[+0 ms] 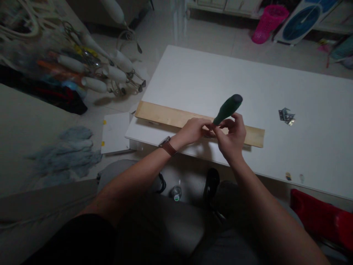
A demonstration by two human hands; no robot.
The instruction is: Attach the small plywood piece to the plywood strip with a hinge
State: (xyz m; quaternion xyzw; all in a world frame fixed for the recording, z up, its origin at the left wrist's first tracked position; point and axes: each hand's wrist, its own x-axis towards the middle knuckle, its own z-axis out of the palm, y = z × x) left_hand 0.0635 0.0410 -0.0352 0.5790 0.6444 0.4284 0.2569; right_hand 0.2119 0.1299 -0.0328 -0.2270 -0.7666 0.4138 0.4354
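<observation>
A screwdriver (228,109) with a dark green handle stands tilted above the wooden board (165,115), its butt end up and to the right. The thumb and fingers of my right hand (233,138) close around the handle's lower end. My left hand (195,129), with a watch (167,145) on its wrist, pinches right beside that lower end. What sits between its fingertips is hidden. The screwdriver's shaft and tip do not show behind my fingers. The long, narrow board lies along the near side of the white table (220,73), beneath both hands.
Several metal brackets (287,116) lie on the table at right, with small pieces (288,176) near its front edge. A bottle (176,193) is on the floor below. Left are a white metal rack (116,71) and a grey cloth heap (74,154); a pink basket (270,23) stands behind.
</observation>
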